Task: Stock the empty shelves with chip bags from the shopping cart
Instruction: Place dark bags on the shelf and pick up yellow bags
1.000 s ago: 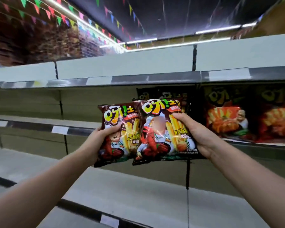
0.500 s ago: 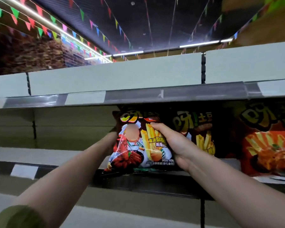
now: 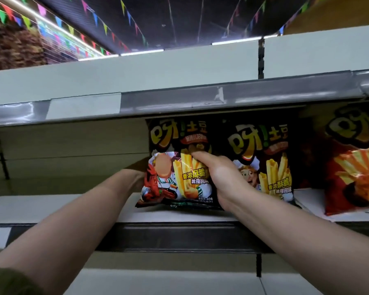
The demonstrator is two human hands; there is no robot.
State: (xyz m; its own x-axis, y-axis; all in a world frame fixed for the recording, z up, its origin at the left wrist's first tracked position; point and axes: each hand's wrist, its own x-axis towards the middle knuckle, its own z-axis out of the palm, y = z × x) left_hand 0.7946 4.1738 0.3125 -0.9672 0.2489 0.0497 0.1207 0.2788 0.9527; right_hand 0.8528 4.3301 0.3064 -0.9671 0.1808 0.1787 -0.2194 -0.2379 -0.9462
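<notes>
The right hand [image 3: 224,179] pinches the crumpled top of the front chip bag [image 3: 179,182], just left of the chef bag [image 3: 262,162]. The left hand [image 3: 134,173] is tucked behind it, grip hidden. Its base sits forward of the chef bag, so letting go may tip it off the shelf [image 3: 51,207].

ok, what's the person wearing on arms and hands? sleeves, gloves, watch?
The left hand and right hand are bare: no gloves, no watch or band at either wrist. An olive-green sleeve shows on the left arm at the frame's lower left corner. The right forearm shows no sleeve up to the frame edge.
</notes>
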